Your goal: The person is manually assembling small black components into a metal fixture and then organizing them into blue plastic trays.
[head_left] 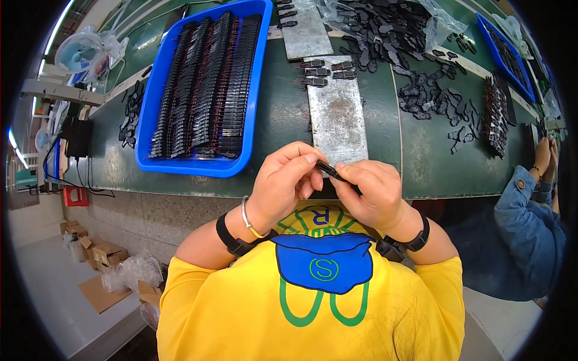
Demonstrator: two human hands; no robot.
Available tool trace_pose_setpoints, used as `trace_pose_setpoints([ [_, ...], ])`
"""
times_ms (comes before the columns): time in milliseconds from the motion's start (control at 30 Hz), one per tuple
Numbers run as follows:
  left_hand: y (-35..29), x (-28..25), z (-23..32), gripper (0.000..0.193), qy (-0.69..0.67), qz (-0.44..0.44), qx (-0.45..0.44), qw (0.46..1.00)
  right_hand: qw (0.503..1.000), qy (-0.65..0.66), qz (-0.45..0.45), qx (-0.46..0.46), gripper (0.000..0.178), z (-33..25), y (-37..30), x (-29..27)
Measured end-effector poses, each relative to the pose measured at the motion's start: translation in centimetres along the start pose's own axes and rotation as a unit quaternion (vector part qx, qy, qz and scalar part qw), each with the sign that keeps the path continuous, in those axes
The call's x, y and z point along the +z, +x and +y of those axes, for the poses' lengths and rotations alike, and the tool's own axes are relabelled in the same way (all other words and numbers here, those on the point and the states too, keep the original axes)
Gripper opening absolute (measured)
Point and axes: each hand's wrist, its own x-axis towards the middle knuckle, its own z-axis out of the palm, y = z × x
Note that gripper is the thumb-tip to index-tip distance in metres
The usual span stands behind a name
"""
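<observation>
Small black part [330,171]: held between the fingertips of both hands. Left hand [290,173]: thumb and fingers bent nearly together, the part's left end pinched. Right hand [373,189]: thumb and fingers closed on the right end. Metal plate [338,120]: laid just beyond the fingers, black assemblies [317,73] set on its far end. Blue tray [192,166]: placed left of the fingers, filled with black units [208,84] in rows. Loose black pieces [430,96]: scattered beyond the fingers, rightward.
</observation>
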Motion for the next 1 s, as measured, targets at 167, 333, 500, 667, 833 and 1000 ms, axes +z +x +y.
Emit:
trace_pose_setpoints([
  [167,-0.5,0.3,0.3,0.02,0.039,-0.008,0.006,0.999,0.999,0.027,0.002,0.016,0.019,0.1,-0.4,0.0],
  [333,-0.7,-0.2,-0.4,0.022,-0.012,-0.042,0.015,0.999,0.998,0.058,-0.001,0.031,0.018,0.1,-0.6,0.1],
  [500,-0.9,-0.5,-0.5,0.021,-0.031,-0.073,0.017,0.997,0.994,0.095,0.002,0.058,0.017,-0.2,-0.7,0.0],
  [667,-1.4,-0.7,-0.4,0.021,0.062,-0.071,0.066,0.993,0.992,0.111,-0.005,0.065,0.018,-0.3,-0.7,-0.1],
  [833,-2.1,-0.8,-0.4,0.018,0.158,-0.03,0.105,0.981,0.993,0.099,-0.008,0.065,0.018,-0.3,-0.7,0.1],
  [1000,-2.1,-0.9,-0.1,0.015,0.35,0.015,0.241,0.905,0.995,0.077,-0.021,0.059,0.017,-0.4,-0.5,0.1],
])
